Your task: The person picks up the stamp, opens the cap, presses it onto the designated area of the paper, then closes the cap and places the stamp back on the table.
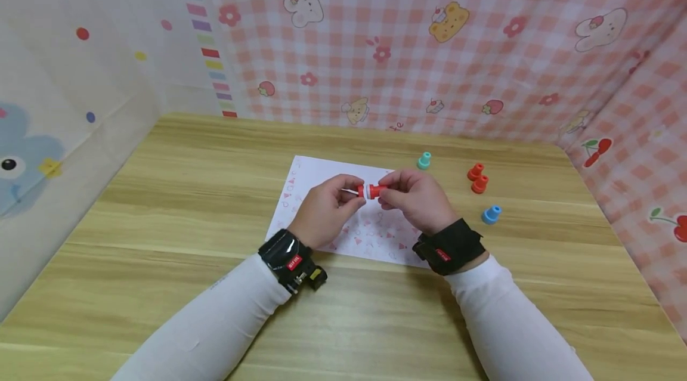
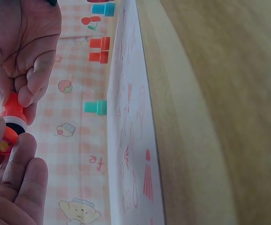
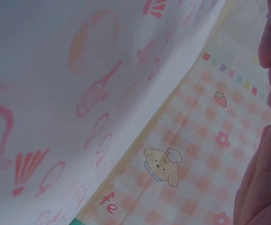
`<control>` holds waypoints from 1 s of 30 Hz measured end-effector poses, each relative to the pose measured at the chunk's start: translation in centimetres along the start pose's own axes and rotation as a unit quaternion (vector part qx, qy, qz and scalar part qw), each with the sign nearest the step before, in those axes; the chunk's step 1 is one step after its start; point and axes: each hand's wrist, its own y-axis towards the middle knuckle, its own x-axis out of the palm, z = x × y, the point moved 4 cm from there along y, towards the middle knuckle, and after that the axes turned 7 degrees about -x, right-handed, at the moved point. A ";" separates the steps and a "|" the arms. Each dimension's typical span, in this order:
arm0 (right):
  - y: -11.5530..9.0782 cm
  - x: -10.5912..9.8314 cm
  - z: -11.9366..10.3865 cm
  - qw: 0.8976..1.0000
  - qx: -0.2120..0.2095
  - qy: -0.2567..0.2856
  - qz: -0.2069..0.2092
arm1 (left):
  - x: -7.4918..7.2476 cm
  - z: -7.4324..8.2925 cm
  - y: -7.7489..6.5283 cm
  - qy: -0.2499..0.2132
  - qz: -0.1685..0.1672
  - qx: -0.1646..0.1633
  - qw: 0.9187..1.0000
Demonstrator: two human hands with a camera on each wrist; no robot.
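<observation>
Here, red stamp, white ring midway, pinched by left hand, right hand

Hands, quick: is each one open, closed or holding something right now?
Left hand: closed, pinching one end of a small red-and-white piece.
Right hand: closed, pinching the piece's other end.

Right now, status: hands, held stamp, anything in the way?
Left hand and right hand both pinching red stamp. Stamp held above paper, not touching. No obstruction seen; four other stamps stand aside.
</observation>
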 end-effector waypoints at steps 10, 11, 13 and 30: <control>0.0 0.4 -0.1 1.000 -0.007 -0.008 -0.004 | 0.1 0.0 0.0 -0.001 -0.001 0.005 1.000; 0.0 0.4 -0.2 1.000 -0.009 -0.008 -0.004 | 0.1 0.0 0.0 -0.001 -0.001 0.004 1.000; 0.0 0.5 -0.2 1.000 -0.010 -0.008 -0.005 | 0.2 -0.1 0.0 0.000 -0.002 0.003 1.000; -0.1 0.7 -0.3 1.000 -0.014 -0.003 -0.008 | 0.2 0.1 -0.1 0.002 -0.012 -0.011 1.000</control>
